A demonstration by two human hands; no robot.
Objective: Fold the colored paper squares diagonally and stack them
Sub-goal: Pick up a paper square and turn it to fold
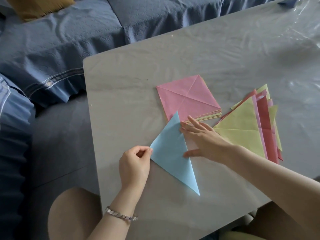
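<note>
A light blue paper (170, 151), folded into a triangle, lies on the grey table (131, 94) in front of me. My left hand (134, 166) pinches its left corner between thumb and fingertips. My right hand (201, 140) lies flat with straight fingers along the triangle's right folded edge. Behind the right hand is a stack of unfolded squares (189, 97) with a creased pink sheet on top. To the right is a pile of folded triangles (249, 125), yellow on top with pink and red beneath.
A clear plastic sheet (277, 40) covers the tabletop. A blue-covered sofa (69, 35) with a mustard cushion (36, 6) runs along the table's left and far sides. My knees (72, 213) are at the table's near edge.
</note>
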